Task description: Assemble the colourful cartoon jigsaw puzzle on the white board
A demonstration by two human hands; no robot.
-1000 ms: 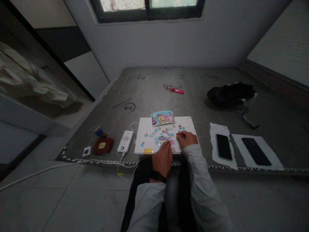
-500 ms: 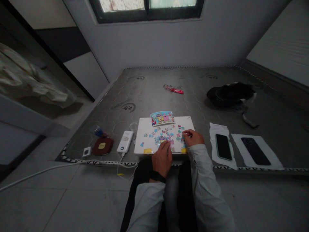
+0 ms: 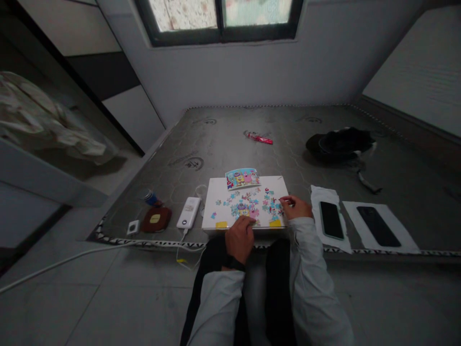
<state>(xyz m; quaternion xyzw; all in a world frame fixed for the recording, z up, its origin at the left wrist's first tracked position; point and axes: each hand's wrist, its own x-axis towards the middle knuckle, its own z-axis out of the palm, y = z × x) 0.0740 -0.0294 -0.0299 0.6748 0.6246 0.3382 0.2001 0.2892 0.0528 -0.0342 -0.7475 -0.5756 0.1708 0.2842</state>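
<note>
A white box point(image 3: 216, 186) bears loose jigsaw pieces point(image 3: 268, 203) and a partly joined cartoon puzzle point(image 3: 244, 210). At the box's front edge is my left hand point(image 3: 239, 240), its fingers bent together and their tips beside the joined pieces; whatever they may hold is hidden. My right hand point(image 3: 298, 208) is over the box's right edge, thumb and forefinger pinched near the loose pieces. Anything in that pinch is too small to make out. A cartoon picture card point(image 3: 242, 179) lies at the back of the box. Yellow tape point(image 3: 275, 223) marks its front corners.
Left of the box are a white power bank point(image 3: 189, 213) with a cable, a brown case point(image 3: 156, 219) and a blue can point(image 3: 151, 197). Two phones point(image 3: 331, 219) lie on white sheets at right. Beyond are a black cap point(image 3: 338, 144) and a red wrapper point(image 3: 260, 138).
My right hand has shifted right, from over the loose pieces to the box's right edge. My left hand has drawn slightly back toward me. The camera view has tilted a little.
</note>
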